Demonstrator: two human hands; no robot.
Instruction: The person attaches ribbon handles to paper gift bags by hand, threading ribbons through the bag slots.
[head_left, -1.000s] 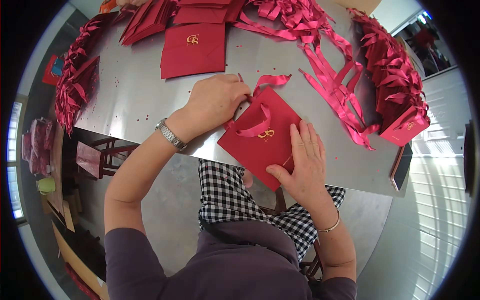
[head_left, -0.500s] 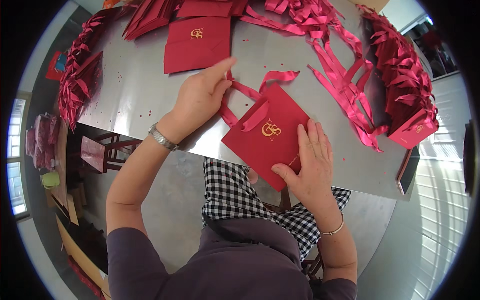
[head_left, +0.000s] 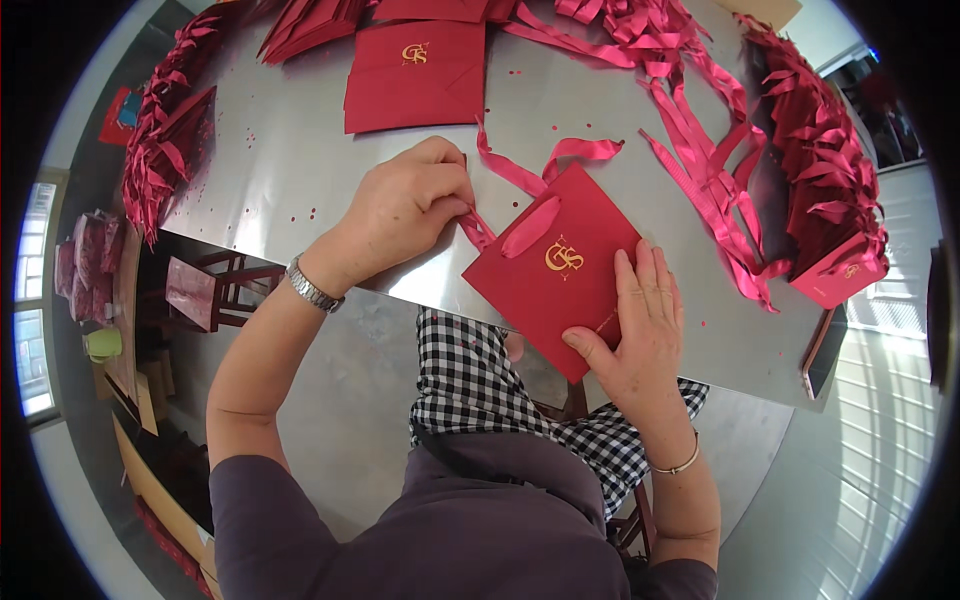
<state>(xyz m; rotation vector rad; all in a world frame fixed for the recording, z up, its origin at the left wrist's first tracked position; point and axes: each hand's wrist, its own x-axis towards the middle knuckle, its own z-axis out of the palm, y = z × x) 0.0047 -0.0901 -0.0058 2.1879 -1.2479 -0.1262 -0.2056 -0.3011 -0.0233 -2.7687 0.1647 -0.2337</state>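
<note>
1. One view only, from the head camera: a flat red paper bag (head_left: 560, 275) with a gold emblem lies tilted near the front edge of a grey metal table (head_left: 300, 170), just in front of the person's body.
2. At about 4 o'clock from the bag's centre, the right hand (head_left: 640, 325) rests flat, fingers spread, pressing down on the bag's lower right corner; it is not closed around anything.
3. At about 10 o'clock from the bag, the left hand (head_left: 410, 205) is curled, its fingertips pinched on a red ribbon handle (head_left: 500, 170) that runs from the bag's top edge.
4. A second ribbon loop (head_left: 530, 225) lies across the bag's face, above the emblem.
5. At 12 o'clock on the table lies another flat red bag (head_left: 415, 75), well apart from both hands.
6. Loose red ribbons (head_left: 700, 130) sprawl at about 2 o'clock, with a row of finished bags (head_left: 830, 190) at 3 o'clock.
7. A phone (head_left: 820, 350) lies at the table's right corner.
</note>
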